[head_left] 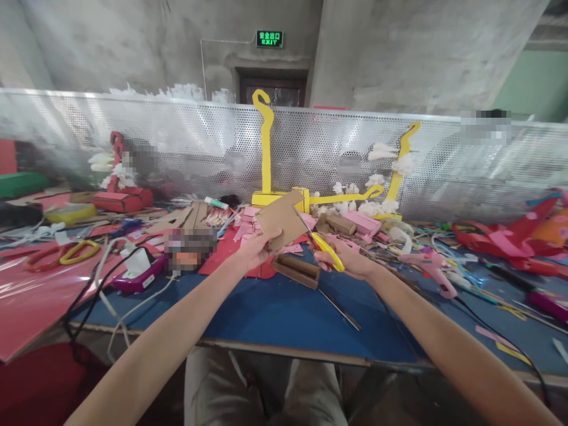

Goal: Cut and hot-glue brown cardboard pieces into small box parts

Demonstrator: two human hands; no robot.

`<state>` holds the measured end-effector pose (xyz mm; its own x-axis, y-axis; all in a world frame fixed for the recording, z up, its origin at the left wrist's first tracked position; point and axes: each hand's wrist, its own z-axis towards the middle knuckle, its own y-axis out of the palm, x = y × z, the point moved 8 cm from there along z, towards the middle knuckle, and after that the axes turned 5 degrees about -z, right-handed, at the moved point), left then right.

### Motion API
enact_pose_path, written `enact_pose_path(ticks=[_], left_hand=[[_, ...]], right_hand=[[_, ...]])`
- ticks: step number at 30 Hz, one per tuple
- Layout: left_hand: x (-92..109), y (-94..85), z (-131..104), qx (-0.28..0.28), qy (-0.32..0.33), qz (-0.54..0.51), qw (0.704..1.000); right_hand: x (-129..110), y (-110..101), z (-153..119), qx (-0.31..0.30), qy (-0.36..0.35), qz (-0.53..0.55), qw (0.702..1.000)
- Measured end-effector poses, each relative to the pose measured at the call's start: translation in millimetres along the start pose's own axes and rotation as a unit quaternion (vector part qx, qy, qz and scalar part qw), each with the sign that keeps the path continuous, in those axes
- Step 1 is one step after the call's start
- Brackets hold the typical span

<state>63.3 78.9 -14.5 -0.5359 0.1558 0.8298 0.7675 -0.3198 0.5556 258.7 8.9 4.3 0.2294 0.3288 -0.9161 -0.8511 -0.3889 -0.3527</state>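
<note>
While my left forearm slants in from the near left, my left hand (257, 249) lies above the middle of the table (261, 313), pinching a brown cardboard sheet (282, 221) by its near edge. The thumb is laid flat on top; the other fingers are mostly hidden underneath, so I can't tell how they are spread. My right arm slants in from the near right, and my right hand (346, 259) is curled round the yellow handle of the scissors (327, 251). Their blades point far and left, up to the right edge of the sheet (whether they are parted, I can't make out).

The sheet is tilted in the air, in front of a yellow box shape (256, 199) on the far side. Below and between my hands, a small open cardboard box (296, 272) rests on the blue tabletop, its top facing up and its brown inner walls showing. A thin metal tool (339, 309) lies just to its near right. Farther right, a pink box (364, 225) sits beside a brown box (339, 223) among scraps. On the left, a purple power strip (138, 279) holds a white plug (138, 261).
</note>
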Motion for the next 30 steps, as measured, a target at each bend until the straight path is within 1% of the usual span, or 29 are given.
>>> enact_pose_path(ticks=[5, 10, 19, 25, 28, 30], left_hand=[[5.5, 4.3, -2.3, -0.015, 0.015, 0.0, 1.0], [9.4, 5.0, -2.4, -0.019, 0.033, 0.002, 0.999], [11.2, 7.0, -2.4, -0.046, 0.047, 0.014, 0.998], [11.5, 13.5, -5.7, -0.073, 0.051, 0.038, 0.995], [11.2, 19.4, -11.0, -0.092, 0.057, 0.052, 0.993], [7.2, 24.3, -14.3, -0.114, 0.047, 0.067, 0.99]], right_hand=[[-1.9, 1.3, 0.1, 0.01, -0.005, 0.001, 1.0], [3.1, -0.2, 2.3, 0.027, -0.003, -0.008, 1.0], [9.5, -0.6, 4.2, 0.051, 0.007, -0.037, 0.998], [11.6, -0.6, 12.0, 0.082, -0.008, -0.032, 0.996], [15.1, -3.4, 11.3, 0.074, -0.007, -0.033, 0.997], [18.2, -5.9, 8.2, 0.059, -0.003, -0.038, 0.998]])
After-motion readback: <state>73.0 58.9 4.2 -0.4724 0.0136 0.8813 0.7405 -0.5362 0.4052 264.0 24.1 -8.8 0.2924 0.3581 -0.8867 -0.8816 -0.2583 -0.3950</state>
